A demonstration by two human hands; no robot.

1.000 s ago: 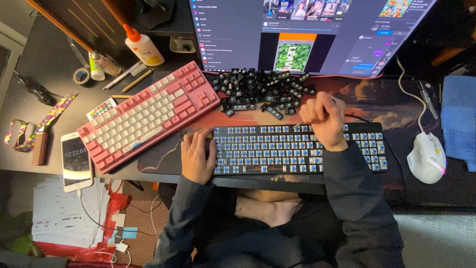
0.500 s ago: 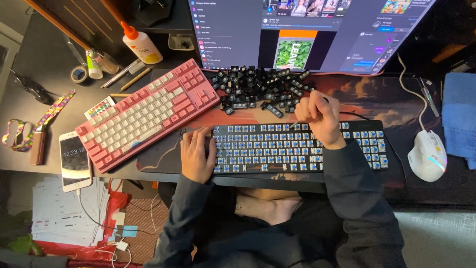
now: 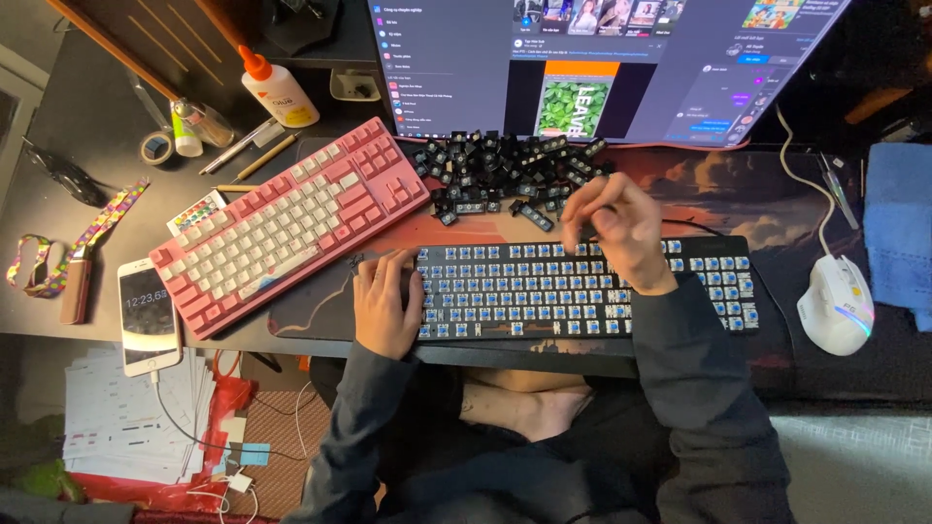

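A black keyboard [image 3: 544, 296] with its caps off shows rows of blue switches; it lies on a desk mat at the table's front edge. My left hand [image 3: 386, 301] grips its left end. My right hand [image 3: 621, 228] hovers, blurred, over the keyboard's upper middle, its fingers curled around a small dark piece [image 3: 586, 233]. Just behind that hand lies a heap of loose black keycaps [image 3: 495, 170].
A pink keyboard [image 3: 291, 218] lies at an angle on the left, with a phone [image 3: 148, 315], a tape roll [image 3: 155, 147], pens and a glue bottle [image 3: 280, 92] around it. A lit monitor [image 3: 602, 58] stands behind. White mouse [image 3: 837, 306] and blue cloth [image 3: 898, 228] sit right.
My right hand has moved left and slightly toward the keycap heap, from the keyboard's upper right. The left hand has stayed on the keyboard's left end.
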